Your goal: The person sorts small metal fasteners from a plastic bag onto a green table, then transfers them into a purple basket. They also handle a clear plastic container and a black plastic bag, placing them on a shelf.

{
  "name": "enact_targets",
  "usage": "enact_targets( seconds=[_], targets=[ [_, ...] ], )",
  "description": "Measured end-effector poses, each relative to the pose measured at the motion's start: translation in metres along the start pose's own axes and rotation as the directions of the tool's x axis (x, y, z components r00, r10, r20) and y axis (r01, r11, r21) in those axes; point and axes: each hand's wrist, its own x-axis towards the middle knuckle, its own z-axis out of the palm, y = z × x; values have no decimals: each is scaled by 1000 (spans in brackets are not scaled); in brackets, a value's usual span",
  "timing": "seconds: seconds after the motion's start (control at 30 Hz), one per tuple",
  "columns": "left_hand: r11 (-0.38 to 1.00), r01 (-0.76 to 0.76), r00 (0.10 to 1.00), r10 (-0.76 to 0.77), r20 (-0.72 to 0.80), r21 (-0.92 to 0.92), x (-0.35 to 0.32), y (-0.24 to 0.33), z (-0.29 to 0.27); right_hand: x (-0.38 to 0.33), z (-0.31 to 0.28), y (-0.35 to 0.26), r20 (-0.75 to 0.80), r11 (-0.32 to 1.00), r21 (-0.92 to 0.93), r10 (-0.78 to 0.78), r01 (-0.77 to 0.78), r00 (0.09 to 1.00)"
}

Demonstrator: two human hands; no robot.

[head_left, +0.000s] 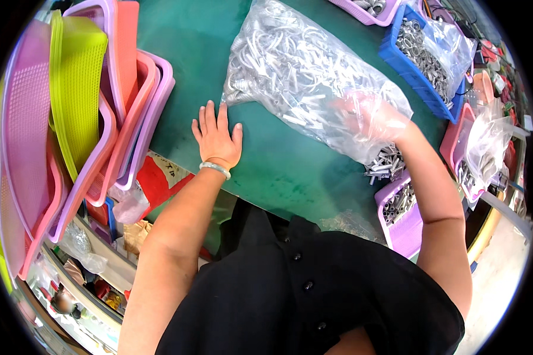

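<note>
Clear plastic forms the large, crumpled bag (pixel 302 65) of small silvery metal pieces (pixel 387 164) on the green tabletop (pixel 272 165), its mouth toward the right edge. My bare left hand (pixel 217 140) lies palm-down, fingers spread, by the near edge; my bare right hand (pixel 373 115) is inside the bag, its grip too blurred to tell. I'd best move it slowly, mouth low, so nothing scatters

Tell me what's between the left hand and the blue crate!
In the head view, a clear plastic bag of metal pieces lies between the left hand and the blue crate.
</note>
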Motion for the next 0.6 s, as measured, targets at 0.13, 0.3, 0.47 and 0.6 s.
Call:
enact_targets(
  seconds=[0.13,0.3,0.47,0.6],
  targets=[
    [1000,-1,1000,1,19,23,2,1,-5,65,29,-26,-531,937,-122,-341,329,775],
    [1000,-7,1000,7,10,23,0,-1,-1,90,26,-33,-394,953,-28,-289,303,873],
    [1000,5,1000,-5,23,25,1,0,-3,94,26,-25,-331,943,45,-296,328,896],
    [1000,13,999,-14,35,22,1,0,-3,99,26,-22,-342,927,47,-336,373,878]
  ],
)
